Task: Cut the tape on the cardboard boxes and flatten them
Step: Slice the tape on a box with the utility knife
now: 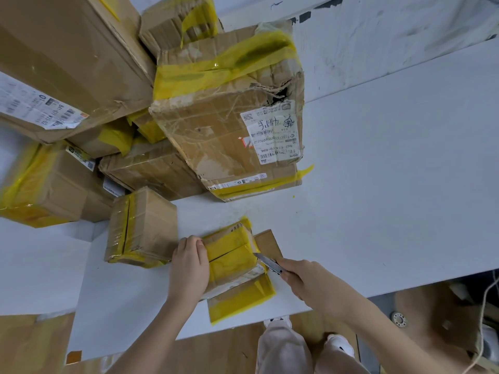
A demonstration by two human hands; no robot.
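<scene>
We press our left hand flat-fingered against the left end of the small box, fingers curled over its top edge, so the box cannot slide while the blade works. Our right hand is clenched around the handle of the utility knife, with the blade tip resting at the right edge of the box top, where the yellow tape wraps over the corner; the blade points away from the bracing hand, which keeps the fingers out of the cutting line. A dark slit runs across the taped top, so we judge the centre seam already parted and the end tape the step in hand. The small box lies near the front edge of the white table, with one taped flap folded out toward us and another flap open on the far right side. Just beside it on the left stands a second small box, still taped. Behind, well apart from the hands, a pile of larger taped boxes waits within reach.
</scene>
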